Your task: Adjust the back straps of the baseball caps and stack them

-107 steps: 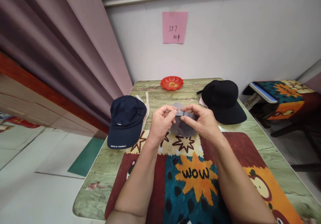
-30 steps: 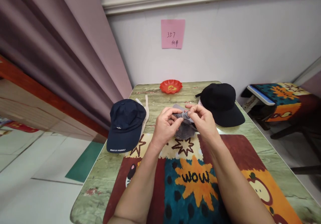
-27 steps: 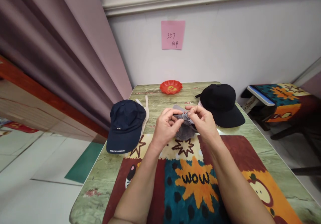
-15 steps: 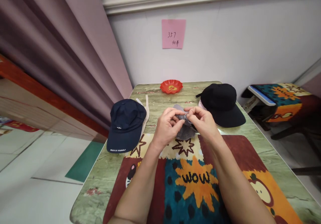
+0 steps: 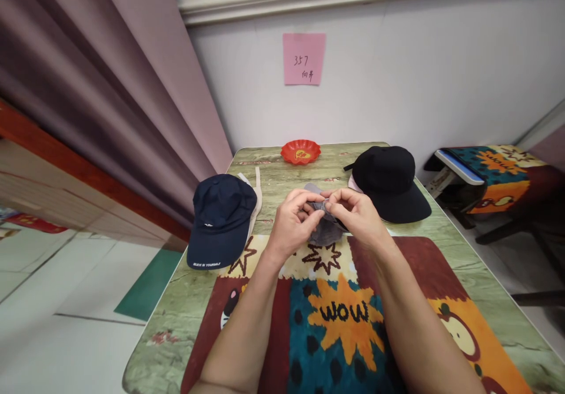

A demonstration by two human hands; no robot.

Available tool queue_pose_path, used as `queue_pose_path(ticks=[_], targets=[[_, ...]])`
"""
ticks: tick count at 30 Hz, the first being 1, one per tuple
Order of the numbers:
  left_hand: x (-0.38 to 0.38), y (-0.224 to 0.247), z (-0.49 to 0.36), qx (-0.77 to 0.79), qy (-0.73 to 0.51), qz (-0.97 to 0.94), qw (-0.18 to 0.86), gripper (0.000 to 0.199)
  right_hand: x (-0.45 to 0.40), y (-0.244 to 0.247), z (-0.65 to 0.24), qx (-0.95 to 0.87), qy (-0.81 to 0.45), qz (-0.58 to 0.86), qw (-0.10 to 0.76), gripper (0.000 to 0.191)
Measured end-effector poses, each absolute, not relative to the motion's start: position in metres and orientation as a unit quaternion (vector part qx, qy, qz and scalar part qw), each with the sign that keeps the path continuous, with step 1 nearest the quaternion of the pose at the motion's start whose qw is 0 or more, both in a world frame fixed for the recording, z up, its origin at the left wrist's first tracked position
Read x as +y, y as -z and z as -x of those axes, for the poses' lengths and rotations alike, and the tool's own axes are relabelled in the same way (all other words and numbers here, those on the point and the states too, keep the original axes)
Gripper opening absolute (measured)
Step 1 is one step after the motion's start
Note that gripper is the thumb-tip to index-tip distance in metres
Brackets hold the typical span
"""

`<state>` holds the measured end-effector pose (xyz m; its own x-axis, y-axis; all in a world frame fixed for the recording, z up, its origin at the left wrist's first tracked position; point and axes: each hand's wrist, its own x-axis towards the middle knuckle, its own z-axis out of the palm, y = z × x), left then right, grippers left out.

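Observation:
Over the middle of the table, both hands pinch a grey cap, which the fingers largely hide. My left hand grips it from the left, thumb and fingertips drawn together at a strap-like part. From the other side my right hand pinches that same part, its fingertips almost meeting those of the left. To the left lies a navy cap with white lettering on its brim and a pale strap behind it. A black cap rests to the right, with something pale pink partly beneath it.
A red scalloped dish stands at the table's back edge. A colourful patterned mat covers the front of the green wood-look table. The wall with a pink note rises behind; a purple curtain hangs at left.
The view has shifted very slightly. Both hands stay at the grey cap, with only small finger movements; the other caps and the dish have not moved.

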<state>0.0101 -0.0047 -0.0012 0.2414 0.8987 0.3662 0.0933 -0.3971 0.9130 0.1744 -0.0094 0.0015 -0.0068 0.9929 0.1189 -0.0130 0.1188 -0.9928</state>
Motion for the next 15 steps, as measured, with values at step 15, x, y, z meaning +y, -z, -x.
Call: queue_pose_path(ticks=[15], targets=[[-0.0043,0.0017,-0.0100,0.347,-0.491,-0.673,0.431,0.017,-0.0099,-0.0032,-0.1828,-0.562,-0.459,0.448,0.523,0.022]])
